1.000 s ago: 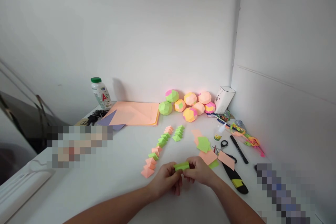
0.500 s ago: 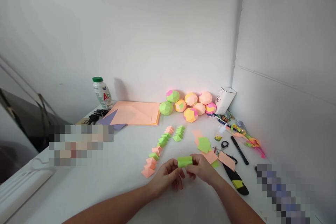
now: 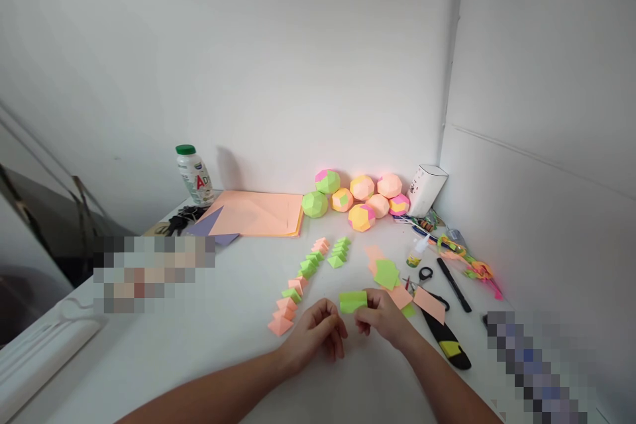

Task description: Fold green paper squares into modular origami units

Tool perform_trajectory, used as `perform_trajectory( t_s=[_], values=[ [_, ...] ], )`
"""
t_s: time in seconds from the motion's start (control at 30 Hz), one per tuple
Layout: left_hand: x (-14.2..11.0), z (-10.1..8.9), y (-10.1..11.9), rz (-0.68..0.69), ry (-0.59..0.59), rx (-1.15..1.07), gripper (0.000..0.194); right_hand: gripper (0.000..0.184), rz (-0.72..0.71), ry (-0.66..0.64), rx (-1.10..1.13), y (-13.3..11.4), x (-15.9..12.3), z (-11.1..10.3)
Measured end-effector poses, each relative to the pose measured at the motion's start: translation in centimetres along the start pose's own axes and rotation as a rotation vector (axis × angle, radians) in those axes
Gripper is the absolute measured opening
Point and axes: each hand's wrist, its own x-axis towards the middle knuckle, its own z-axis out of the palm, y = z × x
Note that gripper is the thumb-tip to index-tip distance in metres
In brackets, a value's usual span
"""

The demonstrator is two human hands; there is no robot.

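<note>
A small piece of green paper (image 3: 353, 302), with a crease along its length, is held up over the white table (image 3: 223, 344); take it as the centre of the dial, with 12 o'clock toward the back wall. The right hand (image 3: 381, 315), at 4 o'clock, pinches its right end between thumb and fingers. The left hand (image 3: 320, 334), at 8 o'clock, is loosely curled just beside the paper's left end; I cannot tell whether its fingertips touch it or grip anything.

At 11 o'clock is a short row of green folded pieces (image 3: 338, 252). A longer row of peach and green folded pieces (image 3: 307, 269) runs from about 9 round to 11 o'clock. Near 2 o'clock a green pentagon (image 3: 386, 274) overlaps flat peach pieces (image 3: 397, 297), and beyond it stands a glue bottle (image 3: 414, 256). Toward 3 o'clock, scissors (image 3: 426, 273) lie partly under a peach rectangle (image 3: 429, 305), with a black-and-yellow cutter (image 3: 450, 347) between 3 and 4, and a slim black tool (image 3: 453, 285) farther out.

At 12 o'clock, by the wall, eight faceted paper balls (image 3: 361, 218) sit grouped together. A white box (image 3: 427, 191) leans at 1 o'clock. At 10 o'clock, peach sheets (image 3: 256, 213) lie over a purple sheet (image 3: 226, 239), and beyond them stands a white bottle with a green cap (image 3: 195, 175).
</note>
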Motion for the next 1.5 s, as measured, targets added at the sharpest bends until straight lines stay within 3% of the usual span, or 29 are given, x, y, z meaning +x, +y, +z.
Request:
perform_trajectory(
  t_s=[0.27, 0.63, 0.8, 1.03, 1.3, 1.5],
  values=[
    [0.1, 0.0, -0.2, 0.005, -0.002, 0.066, 0.026, 0.005, 0.019, -0.03, -0.041, 0.6, 0.0, 0.7],
    [-0.1, -0.1, -0.1, 0.016, -0.001, -0.029, 0.022, 0.005, -0.021, 0.017, -0.008, 0.1, 0.1, -0.2],
    [-0.1, 0.2, 0.3, 0.026, -0.002, 0.026, 0.032, 0.006, 0.009, -0.06, -0.143, 0.3, -0.2, 0.6],
    [0.2, 0.0, -0.3, -0.02, 0.008, 0.124, 0.037, 0.014, -0.218, 0.069, -0.331, -0.6, -0.7, 0.8],
    [0.5, -0.4, -0.6, 0.009, 0.011, 0.032, 0.037, 0.016, -0.034, -0.037, -0.148, 0.0, -0.3, 0.2],
    [0.6, -0.4, -0.4, 0.029, 0.027, -0.009, 0.038, 0.024, -0.038, -0.042, -0.089, 0.8, 0.0, 0.6]
  ],
)
